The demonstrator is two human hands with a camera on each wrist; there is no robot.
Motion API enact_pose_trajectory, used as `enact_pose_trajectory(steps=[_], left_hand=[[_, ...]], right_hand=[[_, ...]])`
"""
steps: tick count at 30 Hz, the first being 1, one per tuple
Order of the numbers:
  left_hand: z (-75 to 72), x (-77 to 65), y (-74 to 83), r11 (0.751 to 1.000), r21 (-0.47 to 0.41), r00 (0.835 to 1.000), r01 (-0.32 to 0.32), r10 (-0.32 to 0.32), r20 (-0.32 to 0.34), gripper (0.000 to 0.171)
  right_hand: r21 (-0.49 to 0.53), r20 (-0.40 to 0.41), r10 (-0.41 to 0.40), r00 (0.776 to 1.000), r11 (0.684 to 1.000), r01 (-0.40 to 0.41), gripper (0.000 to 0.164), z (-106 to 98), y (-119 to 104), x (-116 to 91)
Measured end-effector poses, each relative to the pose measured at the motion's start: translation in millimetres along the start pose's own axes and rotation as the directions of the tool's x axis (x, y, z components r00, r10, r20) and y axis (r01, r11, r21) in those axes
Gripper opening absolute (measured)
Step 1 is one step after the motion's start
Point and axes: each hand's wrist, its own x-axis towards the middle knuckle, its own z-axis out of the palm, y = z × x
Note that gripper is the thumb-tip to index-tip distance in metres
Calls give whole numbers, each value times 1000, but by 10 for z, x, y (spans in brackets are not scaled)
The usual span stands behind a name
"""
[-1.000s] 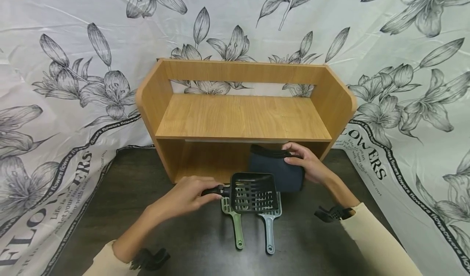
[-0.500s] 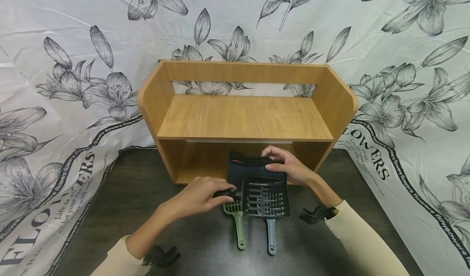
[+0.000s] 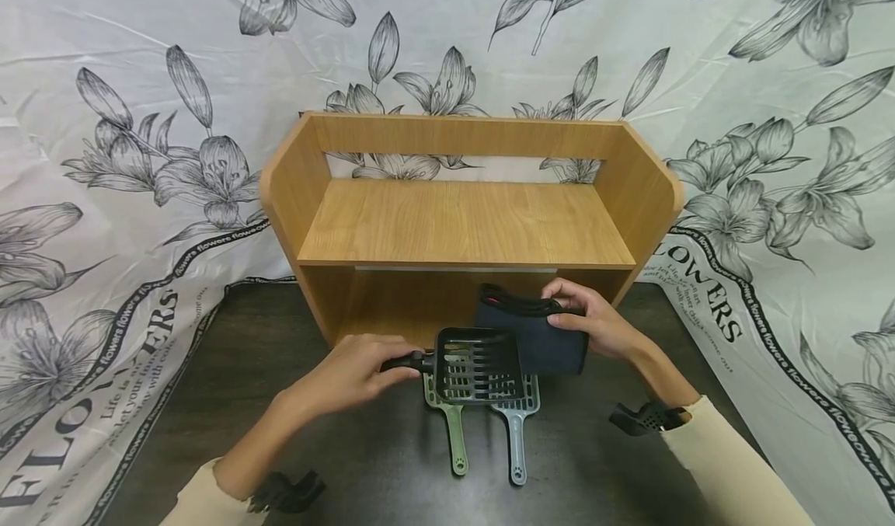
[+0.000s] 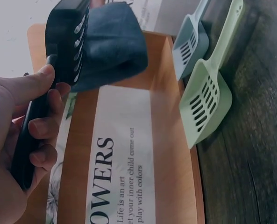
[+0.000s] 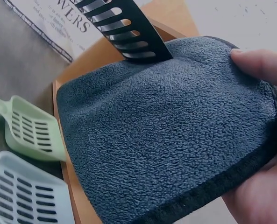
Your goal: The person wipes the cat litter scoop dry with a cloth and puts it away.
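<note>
My left hand grips a black slotted litter scoop by its handle, its pan turned to the right. In the left wrist view the fingers and thumb wrap the handle. A folded dark blue fleecy cloth with black edging hangs from my right hand, pinched at its upper right edge. The right wrist view shows the scoop's rim against or just behind the cloth; I cannot tell whether they touch. Below them lie a green litter scoop and a light blue one, their upper parts partly covered by the black pan.
A two-tier wooden shelf stands at the back of the dark table, right behind both hands. Its lower compartment faces me. A white flower-printed cloth sheet hangs behind and along both sides.
The cloth first moved left behind the black scoop, then came back right. The black scoop shifted slightly right and then left again. The green and light blue scoops stayed put.
</note>
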Motion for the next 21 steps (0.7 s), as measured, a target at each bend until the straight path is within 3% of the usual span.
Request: enact_pose_trajectory(steps=[7,13,17,21], left_hand=[[-42,-26,-31,1000,11,999,8,-8,-38,29],[-88,13,22,999,9,996,-30,31,-88,27],[-118,72,83,998,-24,989,-59,56,-135,28],[-130,137,137,997,-31,982,-71,64,-179,29]], right_hand=[[-70,-129,44,991,996,-53,29,-51,3,-123],[-144,-279,-8,960,989,-34,32,25,36,-107],[-46,-337,18,941,998,-35,25,159,76,-48],[124,-353,89,932,991,-47,21,349,153,0]])
